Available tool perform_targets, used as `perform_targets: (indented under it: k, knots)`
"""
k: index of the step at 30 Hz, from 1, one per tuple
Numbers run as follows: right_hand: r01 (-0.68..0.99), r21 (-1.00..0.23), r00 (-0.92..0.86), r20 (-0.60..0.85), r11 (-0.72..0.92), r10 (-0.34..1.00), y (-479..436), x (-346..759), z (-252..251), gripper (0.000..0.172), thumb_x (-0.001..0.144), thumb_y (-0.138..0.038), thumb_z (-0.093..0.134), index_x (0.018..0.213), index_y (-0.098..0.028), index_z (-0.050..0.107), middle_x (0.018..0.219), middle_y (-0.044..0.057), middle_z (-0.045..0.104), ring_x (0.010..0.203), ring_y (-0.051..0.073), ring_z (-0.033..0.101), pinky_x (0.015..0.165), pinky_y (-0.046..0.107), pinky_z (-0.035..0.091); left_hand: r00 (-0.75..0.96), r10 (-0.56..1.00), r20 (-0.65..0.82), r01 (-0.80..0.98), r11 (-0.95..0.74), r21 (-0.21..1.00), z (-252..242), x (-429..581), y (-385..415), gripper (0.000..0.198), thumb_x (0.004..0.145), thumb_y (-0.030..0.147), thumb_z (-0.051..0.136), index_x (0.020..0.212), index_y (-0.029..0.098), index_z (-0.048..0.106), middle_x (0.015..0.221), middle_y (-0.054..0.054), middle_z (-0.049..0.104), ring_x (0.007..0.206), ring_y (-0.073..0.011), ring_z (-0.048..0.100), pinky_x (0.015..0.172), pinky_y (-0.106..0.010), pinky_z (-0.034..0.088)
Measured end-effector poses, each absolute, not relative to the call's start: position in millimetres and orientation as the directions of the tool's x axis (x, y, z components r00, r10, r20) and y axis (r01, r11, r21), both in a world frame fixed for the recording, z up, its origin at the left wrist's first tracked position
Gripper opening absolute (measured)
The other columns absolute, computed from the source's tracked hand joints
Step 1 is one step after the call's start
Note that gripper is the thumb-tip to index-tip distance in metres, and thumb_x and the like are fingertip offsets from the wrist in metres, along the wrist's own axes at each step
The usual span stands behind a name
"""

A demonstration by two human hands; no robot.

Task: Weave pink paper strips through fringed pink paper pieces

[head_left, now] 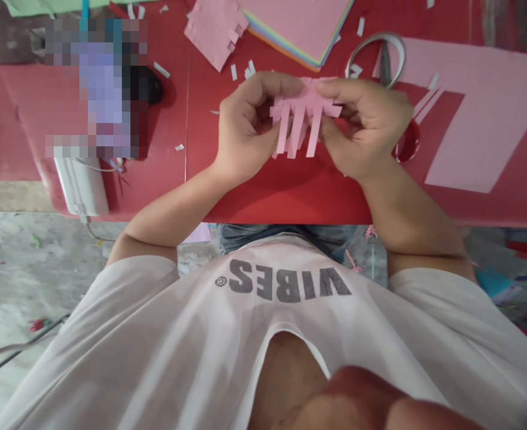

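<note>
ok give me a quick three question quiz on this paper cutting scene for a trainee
1. True or false: only the left hand touches the pink fringed paper.
2. What colour is the top sheet of the paper stack? A) green B) pink C) blue
3. Fill in: the table top is ____ in colour.

Key
1. False: the right hand pinches it too.
2. B
3. red
</note>
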State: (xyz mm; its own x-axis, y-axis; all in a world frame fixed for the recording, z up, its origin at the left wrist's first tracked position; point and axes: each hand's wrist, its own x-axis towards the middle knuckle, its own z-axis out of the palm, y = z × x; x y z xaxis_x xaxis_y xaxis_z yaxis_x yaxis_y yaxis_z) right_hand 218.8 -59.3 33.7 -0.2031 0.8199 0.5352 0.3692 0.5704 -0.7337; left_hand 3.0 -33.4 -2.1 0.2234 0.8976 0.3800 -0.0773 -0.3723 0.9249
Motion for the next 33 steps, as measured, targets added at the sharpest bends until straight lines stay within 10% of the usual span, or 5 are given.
perform_targets:
  k: [15,33]
  knots:
    - [0.397,-0.735,-0.196,0.517,0.55,0.833,-58.3,222.1,28.6,0.047,0.091,-0.064,0.078,0.13,-0.04,0.071,0.118,-0.002,0.08,0.095,0.024,0.077,0.088,0.041,0.068,0.18,0.834,0.521,-0.074,-0.517,0.853,-0.5,6.7,-34.5,0.056,0.086,0.072,0.077,0.119,0.027,0.067,0.103,-0.003,0.073,0.081,-0.0135,0.068,0.065,-0.028,0.06]
    - [0.458,-0.647,-0.237,0.573,0.61,0.785,-57.3,224.5,33.8,0.036,0.093,-0.023,0.083,0.128,-0.029,0.075,0.115,0.006,0.082,0.099,0.017,0.079,0.084,0.029,0.064,0.276,0.925,0.263,0.011,-0.276,0.961,27.7,1.3,-46.0,0.035,0.095,0.05,0.079,0.118,0.025,0.068,0.11,-0.002,0.071,0.106,-0.0217,0.078,0.089,-0.036,0.069]
